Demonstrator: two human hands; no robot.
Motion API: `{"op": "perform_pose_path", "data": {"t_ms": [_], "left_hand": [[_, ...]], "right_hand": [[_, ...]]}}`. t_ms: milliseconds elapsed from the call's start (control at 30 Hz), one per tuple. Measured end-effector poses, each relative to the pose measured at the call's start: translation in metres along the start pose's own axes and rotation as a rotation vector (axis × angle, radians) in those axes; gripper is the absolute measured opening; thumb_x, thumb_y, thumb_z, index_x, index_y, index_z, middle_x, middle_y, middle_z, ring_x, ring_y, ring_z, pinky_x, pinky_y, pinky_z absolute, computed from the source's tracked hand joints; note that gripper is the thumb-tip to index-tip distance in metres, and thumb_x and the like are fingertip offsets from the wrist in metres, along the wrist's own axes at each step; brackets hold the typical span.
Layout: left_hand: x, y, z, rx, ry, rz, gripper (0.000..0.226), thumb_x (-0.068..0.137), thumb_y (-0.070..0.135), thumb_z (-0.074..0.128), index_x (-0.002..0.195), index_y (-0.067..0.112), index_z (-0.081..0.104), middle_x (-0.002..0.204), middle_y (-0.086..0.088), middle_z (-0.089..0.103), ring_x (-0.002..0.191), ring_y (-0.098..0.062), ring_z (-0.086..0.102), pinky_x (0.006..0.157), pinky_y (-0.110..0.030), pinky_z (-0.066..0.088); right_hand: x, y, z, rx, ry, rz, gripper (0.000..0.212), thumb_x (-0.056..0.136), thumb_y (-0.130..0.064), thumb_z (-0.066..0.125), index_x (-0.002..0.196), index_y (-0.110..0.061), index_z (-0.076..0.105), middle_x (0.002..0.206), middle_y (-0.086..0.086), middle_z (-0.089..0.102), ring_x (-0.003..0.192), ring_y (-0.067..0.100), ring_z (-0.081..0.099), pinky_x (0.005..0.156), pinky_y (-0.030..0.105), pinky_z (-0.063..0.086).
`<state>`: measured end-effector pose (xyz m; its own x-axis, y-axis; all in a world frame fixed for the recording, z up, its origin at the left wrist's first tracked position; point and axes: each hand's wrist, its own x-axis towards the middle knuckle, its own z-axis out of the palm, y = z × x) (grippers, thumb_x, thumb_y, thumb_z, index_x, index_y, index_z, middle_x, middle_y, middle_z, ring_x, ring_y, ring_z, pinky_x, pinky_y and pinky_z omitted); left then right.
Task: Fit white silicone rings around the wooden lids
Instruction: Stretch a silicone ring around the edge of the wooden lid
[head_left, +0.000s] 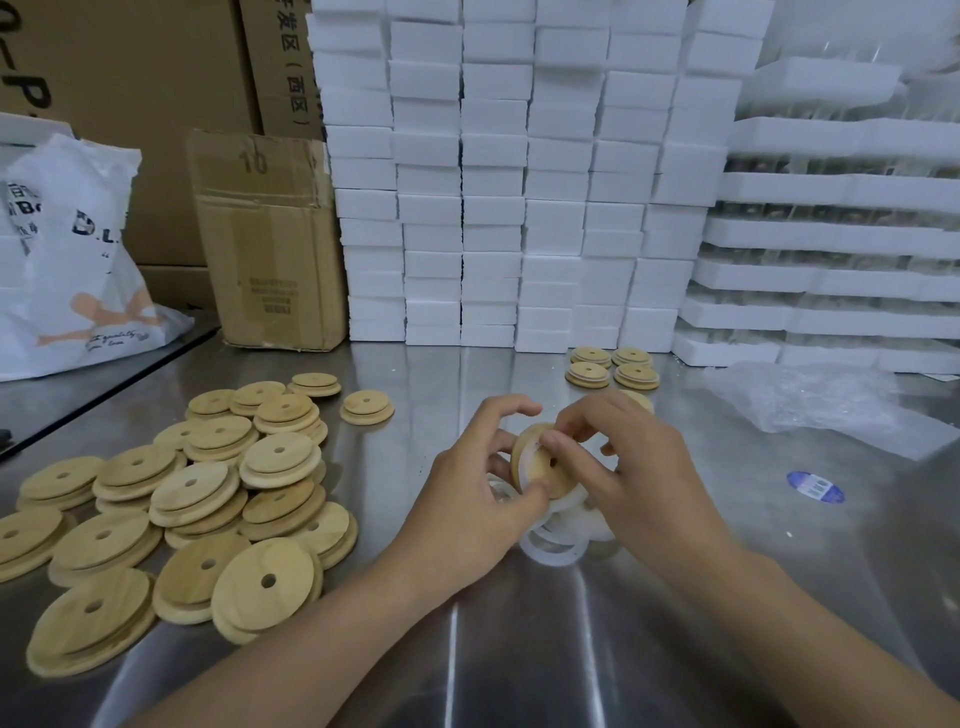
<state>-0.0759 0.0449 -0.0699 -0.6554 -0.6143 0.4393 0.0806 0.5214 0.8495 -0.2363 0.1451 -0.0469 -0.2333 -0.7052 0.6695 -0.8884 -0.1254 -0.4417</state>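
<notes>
Wooden lid (540, 452), tilted on edge over the table (571, 649), sits pinched in the grip of the left hand (467, 499), rim exposed; the right hand (634, 467) pinches a white ring (524, 467) onto it (spare rings (553, 545) lie just beneath).

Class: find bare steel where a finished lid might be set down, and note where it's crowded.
Bare: the strip between the lone lid and the four lid stacks, before the foam blocks; the stretch from the right hand to the blue sticker. Crowded: the lid pile left, the rings beneath the held lid.
</notes>
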Motion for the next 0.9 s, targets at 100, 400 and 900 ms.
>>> {"op": "perform_pose_path", "data": {"t_ms": [100, 400, 900], "left_hand": [[-0.0003, 0.0002, -0.0002, 0.012, 0.006, 0.023, 0.052, 0.088, 0.025, 0.076, 0.130, 0.045, 0.052, 0.098, 0.010, 0.077, 0.084, -0.011, 0.070, 0.060, -0.012, 0.047], [-0.0029, 0.0059, -0.0011, 0.060, -0.016, 0.060, 0.045, 0.093, 0.014, 0.075, 0.123, 0.043, 0.056, 0.096, 0.010, 0.079, 0.067, 0.001, 0.066, 0.059, -0.007, 0.046], [-0.0011, 0.0068, -0.0023, -0.028, -0.049, 0.028, 0.048, 0.092, 0.009, 0.074, 0.122, 0.043, 0.057, 0.094, 0.005, 0.081, 0.078, -0.007, 0.067, 0.061, -0.009, 0.044]], "right_hand": [[0.0001, 0.0006, 0.0000, 0.033, 0.038, 0.037, 0.014, 0.097, -0.043, 0.068, 0.086, -0.036, 0.061, 0.090, -0.017, 0.065, 0.093, 0.006, 0.063, 0.070, 0.011, 0.041], [0.0020, -0.0025, -0.0018, 0.099, 0.064, 0.085, 0.017, 0.094, -0.038, 0.075, 0.083, -0.033, 0.064, 0.086, -0.016, 0.066, 0.083, 0.010, 0.064, 0.067, 0.012, 0.043], [0.0078, -0.0052, -0.0069, 0.317, 0.024, 0.238, 0.018, 0.091, -0.028, 0.080, 0.077, -0.022, 0.071, 0.067, -0.009, 0.066, 0.062, 0.003, 0.054, 0.060, 0.014, 0.042]]}}
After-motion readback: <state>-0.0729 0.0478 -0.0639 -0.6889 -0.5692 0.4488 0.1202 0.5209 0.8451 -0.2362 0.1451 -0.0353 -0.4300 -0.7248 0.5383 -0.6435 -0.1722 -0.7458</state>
